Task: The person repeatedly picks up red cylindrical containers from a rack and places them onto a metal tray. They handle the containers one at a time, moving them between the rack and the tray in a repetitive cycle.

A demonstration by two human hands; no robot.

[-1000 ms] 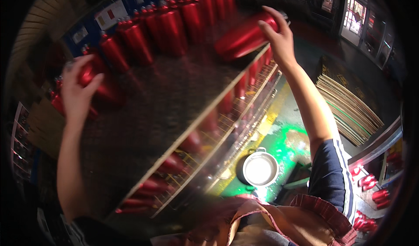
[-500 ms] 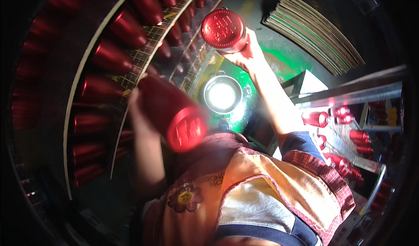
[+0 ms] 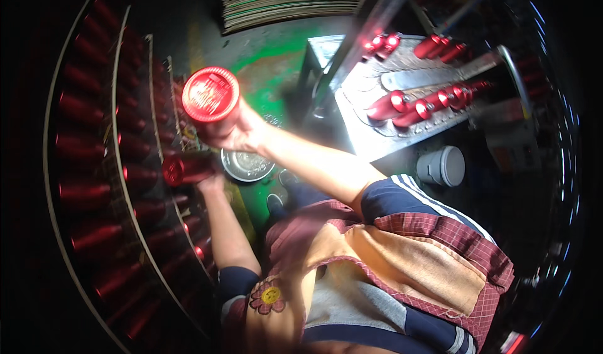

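Observation:
My right hand [image 3: 242, 131] is closed around a glossy red bottle [image 3: 210, 94], whose round embossed base faces up toward me. Lower and a little to the left, a second, darker red bottle [image 3: 188, 168] lies sideways in my left hand [image 3: 211, 183], its base pointing at the rack. Most of the left fingers are hidden behind that bottle. Close by on the left stands the rack, with rows of red bottles [image 3: 80, 145] between its pale curved edges [image 3: 117, 134]. Whether the left bottle touches the rack, I cannot tell.
A round metal basin [image 3: 248, 167] sits on the green floor under my right forearm. To the right, a brightly lit metal table [image 3: 370, 141] carries several red bottles [image 3: 411, 112] beside a steel post. A white bucket [image 3: 443, 165] and stacked flat sheets [image 3: 282, 2] are farther out.
The view has swung right, showing more of the lit table. My left hand has carried its bottle away from my body toward the rack. The right hand still holds its bottle.

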